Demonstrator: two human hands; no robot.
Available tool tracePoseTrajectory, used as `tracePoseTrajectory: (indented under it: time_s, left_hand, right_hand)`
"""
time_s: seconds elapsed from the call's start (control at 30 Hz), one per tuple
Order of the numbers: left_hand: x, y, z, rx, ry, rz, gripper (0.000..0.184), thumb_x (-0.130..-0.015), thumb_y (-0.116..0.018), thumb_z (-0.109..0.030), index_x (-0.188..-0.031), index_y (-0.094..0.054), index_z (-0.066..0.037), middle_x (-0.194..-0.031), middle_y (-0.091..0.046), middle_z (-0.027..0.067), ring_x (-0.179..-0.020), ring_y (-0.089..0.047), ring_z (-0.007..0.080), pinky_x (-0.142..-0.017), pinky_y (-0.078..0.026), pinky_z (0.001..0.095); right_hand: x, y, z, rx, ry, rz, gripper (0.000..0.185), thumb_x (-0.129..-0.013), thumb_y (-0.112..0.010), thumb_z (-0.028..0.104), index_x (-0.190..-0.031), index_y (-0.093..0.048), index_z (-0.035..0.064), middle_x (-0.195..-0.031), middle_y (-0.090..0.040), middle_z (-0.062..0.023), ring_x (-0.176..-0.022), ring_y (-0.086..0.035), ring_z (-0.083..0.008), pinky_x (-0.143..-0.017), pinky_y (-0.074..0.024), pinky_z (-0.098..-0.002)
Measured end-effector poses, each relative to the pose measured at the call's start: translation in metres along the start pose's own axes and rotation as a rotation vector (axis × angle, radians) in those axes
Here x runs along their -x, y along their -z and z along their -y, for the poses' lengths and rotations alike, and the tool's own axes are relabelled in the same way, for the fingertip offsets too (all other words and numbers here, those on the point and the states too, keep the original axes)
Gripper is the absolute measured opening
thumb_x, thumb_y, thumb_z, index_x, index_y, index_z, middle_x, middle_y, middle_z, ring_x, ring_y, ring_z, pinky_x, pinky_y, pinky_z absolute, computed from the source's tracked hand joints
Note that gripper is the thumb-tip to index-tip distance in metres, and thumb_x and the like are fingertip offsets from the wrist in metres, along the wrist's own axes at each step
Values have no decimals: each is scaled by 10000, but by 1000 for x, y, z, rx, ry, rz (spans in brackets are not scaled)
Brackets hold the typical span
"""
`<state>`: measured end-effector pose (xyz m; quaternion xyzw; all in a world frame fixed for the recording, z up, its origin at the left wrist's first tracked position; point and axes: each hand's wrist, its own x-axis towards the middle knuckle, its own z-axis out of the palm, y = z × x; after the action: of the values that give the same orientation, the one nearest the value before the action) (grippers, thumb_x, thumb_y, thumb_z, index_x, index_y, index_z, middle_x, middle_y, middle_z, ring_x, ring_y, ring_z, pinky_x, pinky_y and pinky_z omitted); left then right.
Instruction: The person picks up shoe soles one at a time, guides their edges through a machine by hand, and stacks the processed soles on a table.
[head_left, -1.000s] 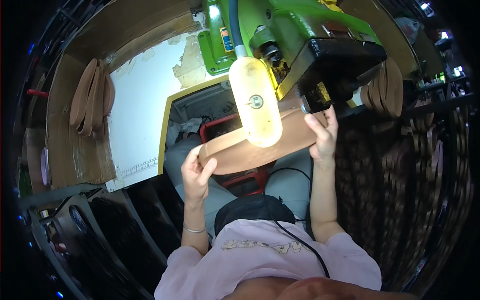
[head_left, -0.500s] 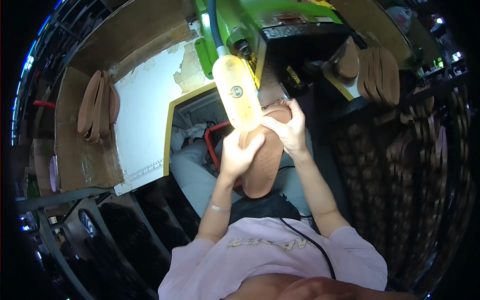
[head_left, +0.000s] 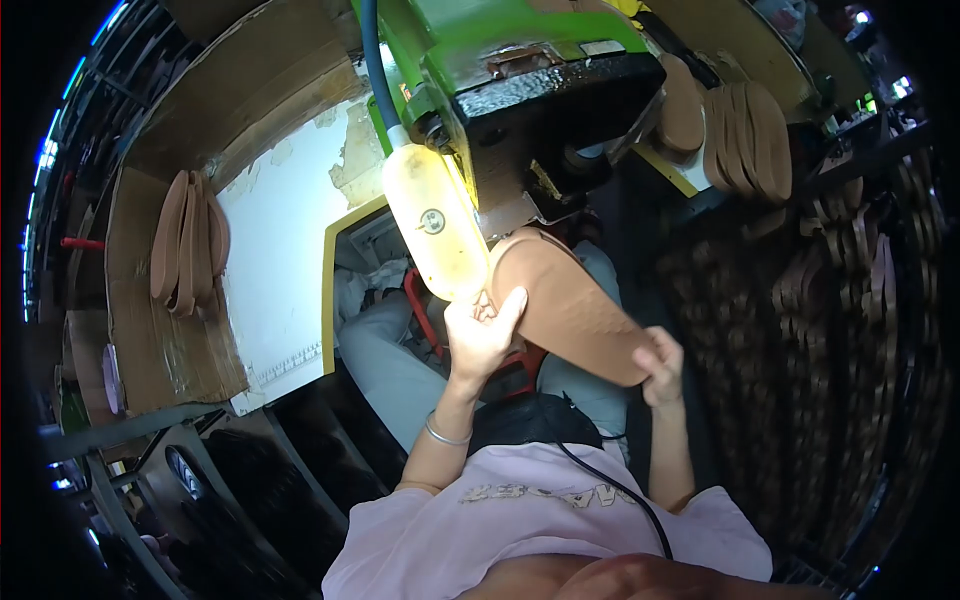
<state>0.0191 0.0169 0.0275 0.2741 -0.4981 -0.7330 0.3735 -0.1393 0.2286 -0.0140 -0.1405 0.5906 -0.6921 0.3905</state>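
Note:
A tan shoe sole (head_left: 570,305) slants from upper left to lower right below the green machine (head_left: 520,40). My left hand (head_left: 483,335) grips its left edge, the thumb on the upper face and the fingers partly hidden. Around the sole's lower right end, my right hand (head_left: 660,367) is closed, slightly blurred. The sole's upper end is beside the machine's dark metal head (head_left: 535,190). A lit yellow lamp (head_left: 432,222) hangs just above my left hand, close to the sole's upper left edge.
On the left, a cardboard-walled white board (head_left: 280,270) bears a bundle of tan soles (head_left: 187,245). More soles (head_left: 750,140) stand at the upper right, with a single one (head_left: 682,105) beside them. A red frame (head_left: 420,310) shows under the bench. Racks line both sides.
The sole has turned from nearly upright to a slant. My right hand has moved from its upper end to its lower right end, while my left hand stays on the left edge.

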Motion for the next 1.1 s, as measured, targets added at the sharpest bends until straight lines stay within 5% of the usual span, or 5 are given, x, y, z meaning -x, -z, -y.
tracePoseTrajectory:
  time_s: [0.2, 0.4, 0.53, 0.87, 1.1]
  left_hand:
    - [-10, -5, -1, 9, 9, 6, 390, -792, -601, 28, -1160, -485, 77, -989, -611, 111, -896, -582, 135, -802, -461, 248]
    - [-22, 17, -25, -154, -172, -32, 254, -742, -687, -25, -971, -609, 56, -894, -645, 65, -797, -585, 105, -760, -464, 247]
    - [-17, 56, -39, -216, -112, -14, 262, -708, -695, -4, -952, -621, 58, -875, -649, 82, -790, -593, 112, -736, -468, 236]
    - [17, 147, -48, -187, -62, -170, 234, -727, -650, -4, -938, -565, 55, -830, -614, 81, -758, -567, 114, -720, -447, 233]
    - [75, 150, 2, -134, 219, -10, 228, -691, -733, 2, -836, -559, -11, -806, -620, 70, -744, -593, 112, -672, -494, 253]
  right_hand:
    - [-64, -13, 69, 66, 323, -199, 287, -791, -629, 110, -1024, -555, -42, -951, -599, -74, -884, -557, -120, -812, -420, -233]
    - [-136, -56, 109, 280, 444, 46, 250, -800, -632, 161, -970, -578, -13, -877, -602, -46, -806, -551, -94, -732, -417, -213]
    - [-142, -82, 106, 390, 427, 242, 216, -801, -631, 187, -910, -560, 15, -768, -559, -7, -679, -512, -66, -595, -403, -192]
    - [-99, -141, 62, 418, 477, 382, 265, -776, -676, 154, -966, -572, 1, -852, -633, -59, -794, -570, -98, -725, -459, -249]
    - [-110, -160, 40, 512, 471, 347, 313, -635, -805, 216, -749, -599, 8, -683, -638, -74, -628, -596, -109, -577, -466, -255]
